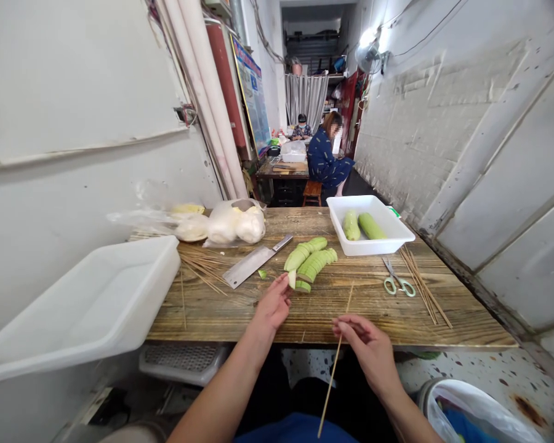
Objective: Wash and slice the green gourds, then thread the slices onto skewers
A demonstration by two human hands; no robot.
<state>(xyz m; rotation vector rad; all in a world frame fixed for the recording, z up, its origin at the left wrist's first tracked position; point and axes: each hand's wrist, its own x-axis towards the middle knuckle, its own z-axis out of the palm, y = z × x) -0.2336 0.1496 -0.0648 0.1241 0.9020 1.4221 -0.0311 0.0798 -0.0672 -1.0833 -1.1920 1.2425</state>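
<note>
Right of the cleaver [249, 266], the left hand [274, 301] pinches a zucchini slice [292, 280] beside cut zucchini [317, 266]; apart from it, the right hand [364, 337] grips a bare bamboo skewer [331, 381]. Farther right, two whole zucchini [372, 226] sit uncut.

On the table [212, 314], a cleaver [252, 265] lies left of sliced gourd [317, 264], scissors [394, 276] right, before a tub [373, 247] holding two gourds [372, 226]

Left hand [275, 303] pinches a slice [292, 279] beside the cut gourds [317, 264]; right hand [361, 337] holds a skewer [331, 375]; a cleaver [249, 267] lies on the bench [226, 317]; two whole gourds [372, 226] sit in a tub [373, 248].
</note>
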